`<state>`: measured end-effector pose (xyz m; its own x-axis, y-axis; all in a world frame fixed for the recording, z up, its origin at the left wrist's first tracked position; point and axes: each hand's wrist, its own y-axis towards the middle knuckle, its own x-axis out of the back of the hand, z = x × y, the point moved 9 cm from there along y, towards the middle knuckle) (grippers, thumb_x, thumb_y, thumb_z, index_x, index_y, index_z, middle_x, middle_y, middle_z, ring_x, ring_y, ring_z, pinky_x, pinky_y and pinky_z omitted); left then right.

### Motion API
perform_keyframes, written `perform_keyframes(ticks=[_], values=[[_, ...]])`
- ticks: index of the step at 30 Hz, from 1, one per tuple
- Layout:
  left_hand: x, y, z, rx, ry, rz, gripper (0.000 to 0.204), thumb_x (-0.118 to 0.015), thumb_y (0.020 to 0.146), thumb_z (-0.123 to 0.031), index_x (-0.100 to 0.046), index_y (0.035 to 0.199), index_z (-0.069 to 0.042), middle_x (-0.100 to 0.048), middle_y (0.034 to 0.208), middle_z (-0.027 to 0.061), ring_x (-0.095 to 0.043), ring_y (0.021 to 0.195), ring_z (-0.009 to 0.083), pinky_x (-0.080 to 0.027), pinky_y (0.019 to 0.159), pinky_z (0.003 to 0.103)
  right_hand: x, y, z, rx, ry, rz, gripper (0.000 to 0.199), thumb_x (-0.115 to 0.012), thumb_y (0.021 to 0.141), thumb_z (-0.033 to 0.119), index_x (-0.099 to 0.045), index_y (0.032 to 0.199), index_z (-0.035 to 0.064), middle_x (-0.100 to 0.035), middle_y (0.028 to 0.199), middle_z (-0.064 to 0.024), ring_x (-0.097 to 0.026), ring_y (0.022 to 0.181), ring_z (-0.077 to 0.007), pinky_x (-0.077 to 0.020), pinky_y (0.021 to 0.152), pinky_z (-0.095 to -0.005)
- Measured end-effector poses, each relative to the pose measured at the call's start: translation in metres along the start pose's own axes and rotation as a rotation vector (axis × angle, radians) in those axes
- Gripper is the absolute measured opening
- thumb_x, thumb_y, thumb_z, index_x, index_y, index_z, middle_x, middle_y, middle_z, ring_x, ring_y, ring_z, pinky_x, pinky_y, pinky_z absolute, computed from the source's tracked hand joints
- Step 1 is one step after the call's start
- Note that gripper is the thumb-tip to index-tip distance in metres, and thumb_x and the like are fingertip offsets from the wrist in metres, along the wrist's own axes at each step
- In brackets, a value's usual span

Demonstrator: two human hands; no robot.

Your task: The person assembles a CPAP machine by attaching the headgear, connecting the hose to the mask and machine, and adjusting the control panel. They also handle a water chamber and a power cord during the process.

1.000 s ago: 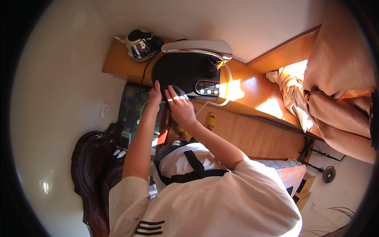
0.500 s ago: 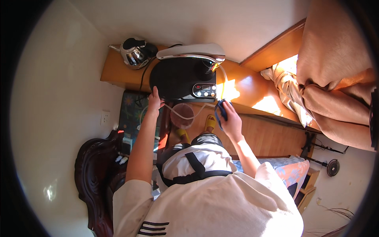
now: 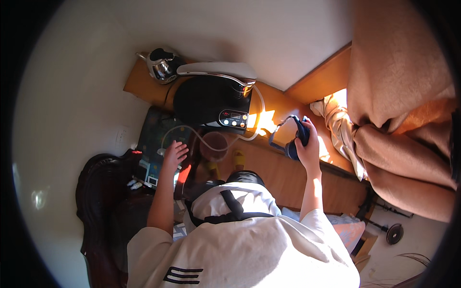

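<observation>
Right hand (image 3: 309, 146) grips a dark blue cloth-like bundle (image 3: 302, 134), fingers wrapped round one end, a loop hanging off the left side; bunched grip probably because it's soft and won't hold shape. Bundle is right of the black appliance (image 3: 199, 103), well apart from it, in line with the desk (image 3: 139, 91) front edge; can't tell height. Left hand (image 3: 175, 152) is empty, fingers spread, over the dark patterned surface (image 3: 152, 127) near the tube (image 3: 199, 134); can't tell if it touches anything. Appliance sits on the desk, control panel (image 3: 234, 118) at the person's side, presumably for reach. Tube loops off its right end and sags across the front, likely slack to cover the run to the left. Pinkish bin (image 3: 214, 146) is below the front edge. Desk is glossy orange-brown, sun patch right of the appliance, metal kettle (image 3: 163, 67) at left. Room: pale walls, brown curtain (image 3: 394, 96) right, carved dark chair (image 3: 98, 192) left, wood floor (image 3: 273, 187), yellow slippers (image 3: 239, 161).
</observation>
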<state>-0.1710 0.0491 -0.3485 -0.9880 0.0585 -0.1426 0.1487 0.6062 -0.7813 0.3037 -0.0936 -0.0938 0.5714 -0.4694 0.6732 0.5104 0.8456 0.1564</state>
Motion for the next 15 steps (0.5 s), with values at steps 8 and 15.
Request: perform_keyframes(ticks=[8, 15], values=[[0.088, -0.051, 0.194, 0.207, -0.148, -0.342, 0.038, -0.047, 0.094, -0.038, -0.052, 0.118, -0.01, -0.064, 0.116, 0.008, -0.064, 0.099, 0.0264, -0.046, 0.085, 0.044, 0.002, 0.032, -0.086, 0.095, 0.127, -0.056, 0.045, -0.06, 0.081, 0.0, -0.052, 0.125, 0.0007, -0.048, 0.137, -0.0196, -0.046, 0.127, -0.0312, -0.0341, 0.107, -0.0378], [0.09, -0.063, 0.277, 0.357, 0.076, -0.399, 0.028, -0.051, 0.092, -0.031, -0.054, 0.107, -0.007, -0.068, 0.085, 0.0075, -0.066, 0.065, 0.0218, -0.049, 0.05, 0.036, -0.061, 0.034, -0.118, 0.162, -0.728, 0.147, 0.062, -0.068, 0.083, 0.038, -0.047, 0.137, 0.0165, -0.031, 0.151, -0.0177, -0.036, 0.128, -0.0487, -0.0396, 0.099, -0.0557]])
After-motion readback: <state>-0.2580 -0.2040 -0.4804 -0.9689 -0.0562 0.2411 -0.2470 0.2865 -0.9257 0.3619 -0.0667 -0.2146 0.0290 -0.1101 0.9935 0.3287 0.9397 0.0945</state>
